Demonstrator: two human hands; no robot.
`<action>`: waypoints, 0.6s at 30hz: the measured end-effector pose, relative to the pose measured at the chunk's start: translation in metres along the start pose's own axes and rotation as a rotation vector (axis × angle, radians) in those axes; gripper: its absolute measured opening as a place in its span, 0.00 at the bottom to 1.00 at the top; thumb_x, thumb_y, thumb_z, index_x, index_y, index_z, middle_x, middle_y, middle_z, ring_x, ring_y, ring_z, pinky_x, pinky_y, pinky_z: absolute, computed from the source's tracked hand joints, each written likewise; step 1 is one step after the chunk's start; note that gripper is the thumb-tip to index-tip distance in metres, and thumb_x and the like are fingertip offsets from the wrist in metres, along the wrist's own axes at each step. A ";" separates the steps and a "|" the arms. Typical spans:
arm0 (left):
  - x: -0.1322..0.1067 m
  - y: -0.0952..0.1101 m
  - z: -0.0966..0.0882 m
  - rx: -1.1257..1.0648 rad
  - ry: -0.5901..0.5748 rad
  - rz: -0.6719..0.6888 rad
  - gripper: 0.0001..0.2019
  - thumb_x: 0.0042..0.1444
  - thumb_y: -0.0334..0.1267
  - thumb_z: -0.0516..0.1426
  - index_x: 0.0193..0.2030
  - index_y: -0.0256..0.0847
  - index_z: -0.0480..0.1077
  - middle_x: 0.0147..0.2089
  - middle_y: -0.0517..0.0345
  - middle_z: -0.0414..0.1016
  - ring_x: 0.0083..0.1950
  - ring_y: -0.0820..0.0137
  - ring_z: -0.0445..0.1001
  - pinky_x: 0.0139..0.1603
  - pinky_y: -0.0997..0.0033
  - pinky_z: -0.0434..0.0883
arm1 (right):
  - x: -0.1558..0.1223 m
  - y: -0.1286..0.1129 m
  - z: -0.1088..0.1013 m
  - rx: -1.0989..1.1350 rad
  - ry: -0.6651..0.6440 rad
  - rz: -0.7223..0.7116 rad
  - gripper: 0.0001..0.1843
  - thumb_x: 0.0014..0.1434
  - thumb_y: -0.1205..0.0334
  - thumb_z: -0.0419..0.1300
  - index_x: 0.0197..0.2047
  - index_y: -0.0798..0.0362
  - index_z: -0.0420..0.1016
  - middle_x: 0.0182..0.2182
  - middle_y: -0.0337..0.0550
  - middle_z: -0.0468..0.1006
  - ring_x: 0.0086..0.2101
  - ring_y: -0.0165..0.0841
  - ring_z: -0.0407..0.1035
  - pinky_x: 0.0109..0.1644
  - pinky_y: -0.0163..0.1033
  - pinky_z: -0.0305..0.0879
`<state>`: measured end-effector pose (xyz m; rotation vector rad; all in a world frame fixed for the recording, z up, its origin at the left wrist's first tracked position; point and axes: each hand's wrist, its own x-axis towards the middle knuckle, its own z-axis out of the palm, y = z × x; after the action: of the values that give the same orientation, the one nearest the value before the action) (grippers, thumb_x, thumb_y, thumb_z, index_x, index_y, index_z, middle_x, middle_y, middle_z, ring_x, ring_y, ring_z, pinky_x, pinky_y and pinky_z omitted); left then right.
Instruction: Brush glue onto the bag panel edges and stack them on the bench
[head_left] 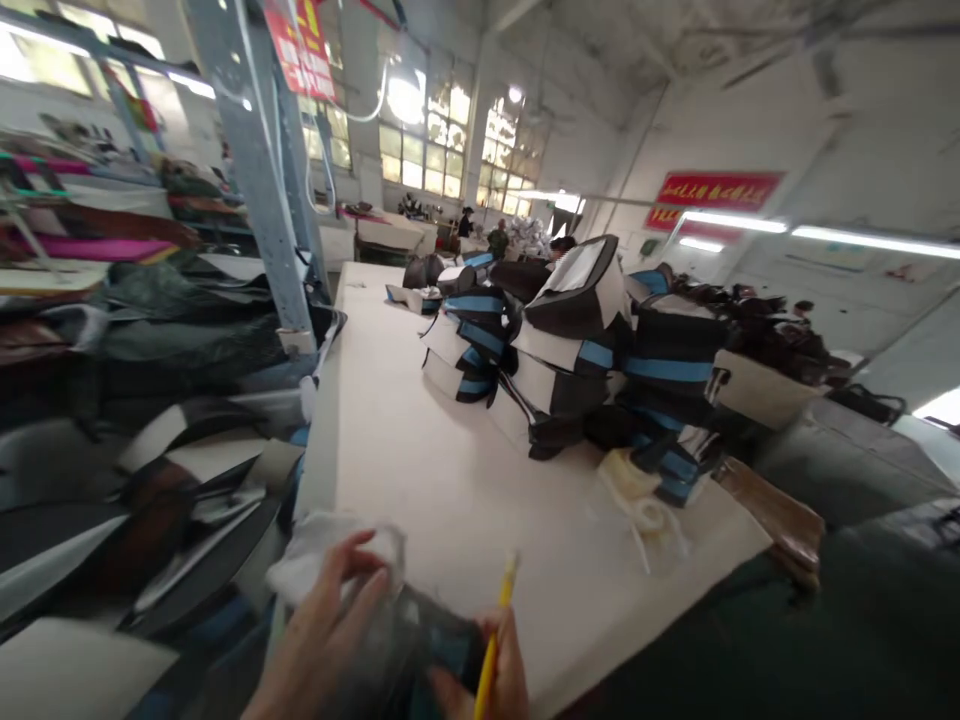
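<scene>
Clasping a seemingly light, stiff pencil (506,592) mid-shaft, the right hand (511,655) closed; the left hand (334,618), fingers apart, overlapped cloth (311,550).

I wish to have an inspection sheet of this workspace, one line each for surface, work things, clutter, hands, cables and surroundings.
Surface: long cream tabletop, carrying piled pieces.
Work things: slim yellow pencil-like stick; dark fabric-like piece with blue, blurred; crumpled white soft material.
Clutter: stacked black, white and blue sewn pieces; tangled cream strips near the right edge; heaped dark and pale flat pieces left of the tabletop.
Hands: right hand grips the stick; left hand is at the white material, its grip unclear.
Cables: thin white cable hanging in a curve near a bright lamp.
Surroundings: grey-blue metal post; red wall banners with yellow writing; distant people.
</scene>
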<state>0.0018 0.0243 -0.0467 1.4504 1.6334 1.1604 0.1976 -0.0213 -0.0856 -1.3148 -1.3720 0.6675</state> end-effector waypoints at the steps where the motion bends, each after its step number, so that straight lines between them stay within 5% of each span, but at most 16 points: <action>1: 0.001 0.000 -0.004 0.044 -0.053 0.055 0.20 0.59 0.51 0.54 0.53 0.43 0.65 0.43 0.54 0.77 0.47 0.61 0.75 0.48 0.63 0.73 | -0.001 -0.004 -0.003 0.004 0.015 0.023 0.19 0.50 0.54 0.69 0.41 0.48 0.68 0.28 0.37 0.71 0.28 0.37 0.70 0.31 0.38 0.70; 5: 0.001 0.002 -0.011 0.178 -0.359 0.310 0.11 0.63 0.44 0.53 0.48 0.43 0.70 0.49 0.50 0.72 0.54 0.61 0.69 0.56 0.59 0.67 | 0.004 -0.016 -0.005 0.047 -0.010 0.108 0.22 0.52 0.50 0.68 0.42 0.49 0.62 0.35 0.40 0.69 0.35 0.37 0.69 0.40 0.41 0.70; 10: -0.002 0.007 -0.003 0.223 -0.468 0.422 0.14 0.63 0.40 0.55 0.55 0.47 0.68 0.51 0.50 0.69 0.55 0.62 0.67 0.57 0.60 0.65 | 0.015 -0.009 -0.006 0.120 0.035 0.196 0.28 0.49 0.46 0.71 0.41 0.49 0.59 0.34 0.38 0.65 0.34 0.35 0.66 0.37 0.40 0.68; 14: 0.005 0.013 0.005 0.228 -0.426 0.461 0.17 0.64 0.40 0.53 0.59 0.46 0.64 0.58 0.47 0.67 0.60 0.61 0.64 0.60 0.58 0.63 | 0.021 -0.001 -0.014 0.072 0.098 0.171 0.24 0.52 0.46 0.68 0.38 0.49 0.59 0.33 0.36 0.64 0.34 0.34 0.64 0.39 0.40 0.66; 18: 0.032 0.004 0.003 0.375 -0.374 0.389 0.34 0.56 0.49 0.60 0.66 0.42 0.56 0.63 0.42 0.65 0.65 0.51 0.59 0.64 0.45 0.54 | 0.022 0.001 -0.020 0.053 0.098 0.155 0.21 0.56 0.47 0.66 0.39 0.48 0.59 0.32 0.36 0.63 0.33 0.33 0.63 0.38 0.39 0.65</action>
<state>0.0003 0.0562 -0.0417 2.1513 1.3860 0.7276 0.2201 -0.0060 -0.0742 -1.4026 -1.1749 0.7297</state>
